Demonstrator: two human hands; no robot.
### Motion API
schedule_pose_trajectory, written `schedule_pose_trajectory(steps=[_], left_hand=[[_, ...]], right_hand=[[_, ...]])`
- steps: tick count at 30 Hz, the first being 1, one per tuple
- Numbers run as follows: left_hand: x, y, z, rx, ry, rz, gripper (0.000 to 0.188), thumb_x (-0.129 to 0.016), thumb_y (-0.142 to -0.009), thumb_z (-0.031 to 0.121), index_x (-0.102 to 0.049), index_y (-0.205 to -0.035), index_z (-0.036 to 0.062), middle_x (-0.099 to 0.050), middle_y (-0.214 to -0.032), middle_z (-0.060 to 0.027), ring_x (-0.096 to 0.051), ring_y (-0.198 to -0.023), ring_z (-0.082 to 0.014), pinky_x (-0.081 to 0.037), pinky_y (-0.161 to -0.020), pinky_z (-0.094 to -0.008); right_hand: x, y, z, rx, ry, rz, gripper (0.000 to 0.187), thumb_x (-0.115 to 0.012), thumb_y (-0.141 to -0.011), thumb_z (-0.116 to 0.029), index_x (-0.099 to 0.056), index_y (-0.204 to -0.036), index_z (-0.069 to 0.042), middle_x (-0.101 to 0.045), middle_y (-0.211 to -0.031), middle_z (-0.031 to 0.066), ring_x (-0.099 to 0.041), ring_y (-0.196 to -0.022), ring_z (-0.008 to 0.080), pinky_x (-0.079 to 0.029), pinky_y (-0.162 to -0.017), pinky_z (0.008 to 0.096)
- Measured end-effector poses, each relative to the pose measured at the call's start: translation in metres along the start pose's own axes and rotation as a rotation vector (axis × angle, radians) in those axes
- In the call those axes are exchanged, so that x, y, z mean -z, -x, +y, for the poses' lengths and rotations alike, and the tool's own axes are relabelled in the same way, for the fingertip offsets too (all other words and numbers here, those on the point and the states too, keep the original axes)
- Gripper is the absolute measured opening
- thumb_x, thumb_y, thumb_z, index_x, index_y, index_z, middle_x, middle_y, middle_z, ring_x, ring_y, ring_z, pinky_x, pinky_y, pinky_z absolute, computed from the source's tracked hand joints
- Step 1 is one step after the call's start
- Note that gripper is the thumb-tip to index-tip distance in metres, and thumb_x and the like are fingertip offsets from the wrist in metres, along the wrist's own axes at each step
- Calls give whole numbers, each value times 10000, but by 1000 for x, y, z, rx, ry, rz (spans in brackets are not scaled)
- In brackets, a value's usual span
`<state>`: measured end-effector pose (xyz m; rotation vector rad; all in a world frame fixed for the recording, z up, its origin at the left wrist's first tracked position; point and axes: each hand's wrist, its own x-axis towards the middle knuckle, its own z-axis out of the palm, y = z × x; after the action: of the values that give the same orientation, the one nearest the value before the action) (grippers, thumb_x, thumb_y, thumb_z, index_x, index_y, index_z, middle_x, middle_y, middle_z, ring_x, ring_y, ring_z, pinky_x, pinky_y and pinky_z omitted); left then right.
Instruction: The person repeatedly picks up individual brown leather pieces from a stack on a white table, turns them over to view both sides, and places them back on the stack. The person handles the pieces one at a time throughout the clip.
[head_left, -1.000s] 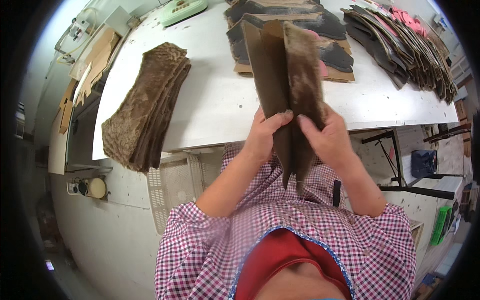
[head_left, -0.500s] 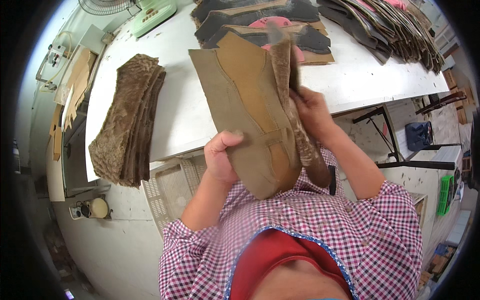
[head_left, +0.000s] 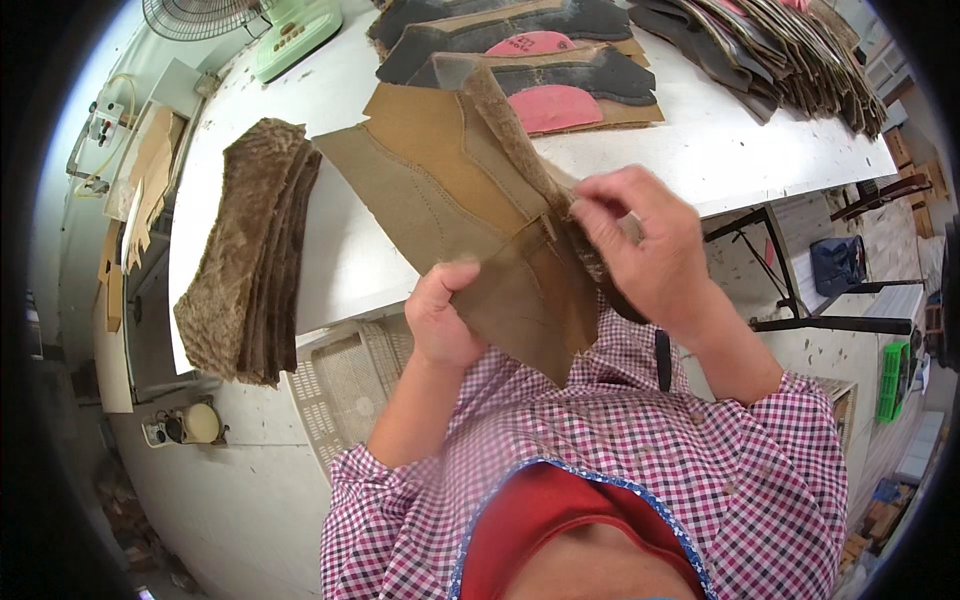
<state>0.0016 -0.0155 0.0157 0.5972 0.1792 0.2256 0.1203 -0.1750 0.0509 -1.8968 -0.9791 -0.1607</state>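
In front of me is a fur-lined leather piece point(head_left: 440, 190), tan and olive-brown with stitched seams, shaped like a boot upper. My left hand point(head_left: 443, 315) grips its left edge, thumb on top and fingers hidden beneath. At the opposite edge, a strip folded over shows brown fur point(head_left: 515, 130). My right hand point(head_left: 645, 245) is closed in a pinch beside that fold, thumb against the fingers. Whatever lies between its fingertips is too small to make out. The lower end of the piece hangs over my checked clothing.
A stack of brown furry pieces point(head_left: 250, 250) overhangs the left table edge. Dark pieces with pink patches point(head_left: 555, 108) lie at the back of the white table point(head_left: 700, 150), with another pile point(head_left: 760, 60) at the far right. A green fan base point(head_left: 297, 40) stands far left; a plastic basket point(head_left: 350, 385) sits below.
The leather piece has tilted leftward and its lower end has bent. My right hand has come out from behind the folded edge to its front. The left hand keeps its grip.
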Motion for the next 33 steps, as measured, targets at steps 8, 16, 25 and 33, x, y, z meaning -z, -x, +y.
schedule_pose_trajectory(steps=[8, 16, 25, 33], left_hand=[[-7, 7, -1, -51, -165, -61, 645, -456, -776, 189, -368, -1351, -90, -495, -1332, -226, -514, -1202, -351, -393, -1049, -445], [1, 6, -9, -37, -235, -84, 620, -447, -774, 194, -412, -1322, -93, -522, -1307, -211, -515, -1196, -334, -380, -1055, -432], [-9, 9, -27, -119, -298, -16, 572, -498, -785, 136, -426, -1322, -49, -524, -1278, -168, -524, -1168, -287, -416, -1012, -394], [9, 11, -6, -255, -118, -75, 508, -504, -793, 147, -475, -1263, -45, -556, -1220, -177, -558, -1114, -305, -451, -969, -443]], right_hand=[[12, -3, -9, -280, -346, -234, 164, -663, -852, -27, -657, -997, 48, -677, -887, 56, -619, -807, 98, -519, -735, 243], [18, 6, -18, -386, -379, -229, 158, -641, -869, -47, -658, -992, 51, -662, -859, 34, -603, -760, 71, -512, -699, 213], [0, 20, -19, -74, -161, 27, 86, -524, -909, -11, -545, -990, 9, -598, -847, 146, -613, -719, 254, -485, -637, 322], [16, 9, -12, 31, -208, -143, 84, -500, -917, 19, -503, -995, -12, -530, -821, 118, -542, -720, 236, -446, -655, 304]])
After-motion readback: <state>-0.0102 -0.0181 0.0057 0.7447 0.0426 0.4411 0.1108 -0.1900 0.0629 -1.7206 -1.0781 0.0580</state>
